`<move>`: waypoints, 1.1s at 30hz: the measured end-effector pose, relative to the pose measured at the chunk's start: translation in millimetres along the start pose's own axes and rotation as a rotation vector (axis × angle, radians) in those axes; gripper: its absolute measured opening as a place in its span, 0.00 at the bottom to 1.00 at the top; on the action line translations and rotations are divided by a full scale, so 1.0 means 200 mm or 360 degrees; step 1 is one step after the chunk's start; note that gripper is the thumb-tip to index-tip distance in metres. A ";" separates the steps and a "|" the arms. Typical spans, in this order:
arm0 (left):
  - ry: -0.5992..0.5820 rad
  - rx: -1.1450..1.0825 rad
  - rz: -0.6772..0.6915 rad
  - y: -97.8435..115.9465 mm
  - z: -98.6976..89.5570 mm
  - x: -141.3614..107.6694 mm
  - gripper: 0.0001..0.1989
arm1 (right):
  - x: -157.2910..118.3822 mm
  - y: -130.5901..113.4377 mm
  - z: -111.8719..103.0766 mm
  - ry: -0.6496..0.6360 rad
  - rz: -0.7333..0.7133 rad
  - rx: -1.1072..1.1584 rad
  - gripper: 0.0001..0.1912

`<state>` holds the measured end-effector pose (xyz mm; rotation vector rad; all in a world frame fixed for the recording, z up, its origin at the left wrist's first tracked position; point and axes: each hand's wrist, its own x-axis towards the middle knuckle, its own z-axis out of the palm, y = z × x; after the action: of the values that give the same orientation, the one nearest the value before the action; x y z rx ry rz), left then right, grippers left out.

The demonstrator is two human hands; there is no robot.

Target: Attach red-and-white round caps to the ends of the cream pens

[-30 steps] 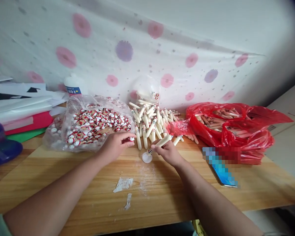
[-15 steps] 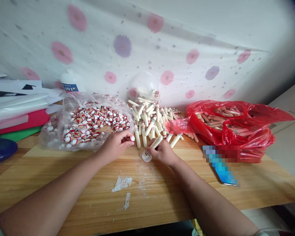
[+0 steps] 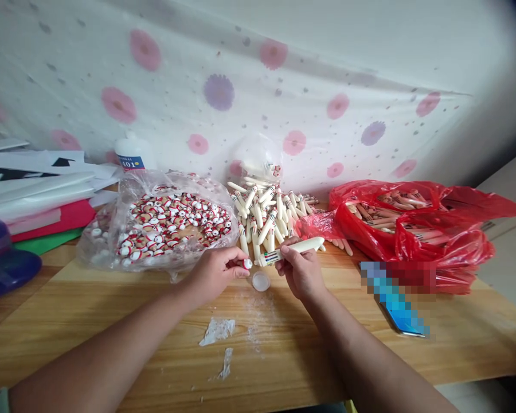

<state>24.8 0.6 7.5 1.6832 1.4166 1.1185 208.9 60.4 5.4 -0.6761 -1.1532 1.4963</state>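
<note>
Between its fingertips my left hand [image 3: 218,269] pinches a small white-and-red piece [image 3: 246,264]. My right hand [image 3: 303,268] grips a cream-coloured pen [image 3: 307,245], lying nearly level, its end with coloured sliders pointing left at the small piece; a narrow gap separates the two. Just below them a small round white dish [image 3: 261,281] rests on the wooden table [image 3: 301,355]. Behind my hands is a pile of cream pens [image 3: 258,209]. To the left, a clear plastic bag [image 3: 178,261] holds many small white, red and tan pieces.
At the right lie a red plastic bag [image 3: 447,252] of pink pens and a blue phone [image 3: 398,307]. White scraps [image 3: 217,331] are near the front. Papers [image 3: 38,183], a purple object [image 3: 8,258] and a white bottle [image 3: 131,152] stand left.
My right hand has lifted the pen from the dish and turned it nearly level, slider end leftward. My left hand has brought the small piece right, close to the pen. The view has shifted slightly.
</note>
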 end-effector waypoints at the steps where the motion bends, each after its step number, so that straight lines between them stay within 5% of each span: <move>1: -0.0006 -0.0009 -0.0010 0.00 0.00 0.00 0.04 | 0.00 0.01 0.00 -0.0013 -0.0009 -0.0015 0.14; 10: -0.0026 0.0202 0.0080 0.01 0.00 0.00 0.01 | -0.01 0.06 -0.03 -0.0152 -0.0140 -0.0163 0.12; 15: 0.0021 0.0311 0.0124 0.02 0.00 -0.01 0.02 | -0.06 0.03 -0.03 -0.0207 -0.0389 -0.0543 0.11; 25: 0.0161 0.0599 0.0489 0.02 -0.01 -0.04 0.06 | -0.11 0.05 0.02 -0.0335 -0.0756 -0.0765 0.08; 29: 0.0139 0.0483 0.0427 0.03 -0.02 -0.03 0.05 | -0.10 0.09 0.04 -0.0275 -0.0638 -0.0674 0.10; 33: 0.0159 0.0278 0.0115 0.01 -0.05 0.00 0.06 | -0.04 0.10 0.01 -0.0317 -0.0177 -0.0257 0.17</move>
<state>15.9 0.1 14.1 1.8351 1.5662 1.1612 200.8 52.9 -12.3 -0.5703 -1.4522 1.4103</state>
